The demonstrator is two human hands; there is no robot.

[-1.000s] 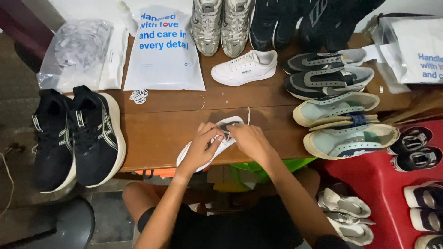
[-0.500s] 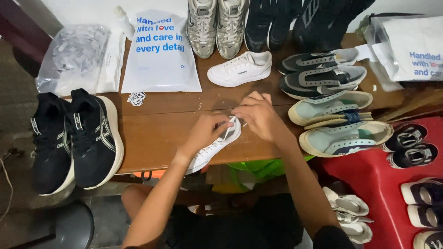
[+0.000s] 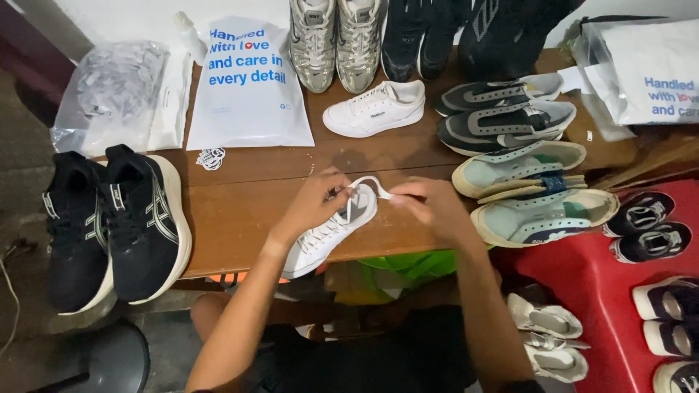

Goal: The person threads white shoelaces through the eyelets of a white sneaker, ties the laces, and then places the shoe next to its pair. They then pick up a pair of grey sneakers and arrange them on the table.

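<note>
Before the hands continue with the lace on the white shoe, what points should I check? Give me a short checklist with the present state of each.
1. White shoe rests on the wooden table: not fully ok, its toe end hangs over the front edge.
2. Left hand steadies the shoe at the heel end: ok.
3. Right hand pinches the white lace: ok, the lace arcs between both hands.
4. Lace free of knots: cannot tell, the fingers cover parts of it.
5. Room around the hands: ok, the other white shoe and the pale green shoes lie apart from them.
</note>
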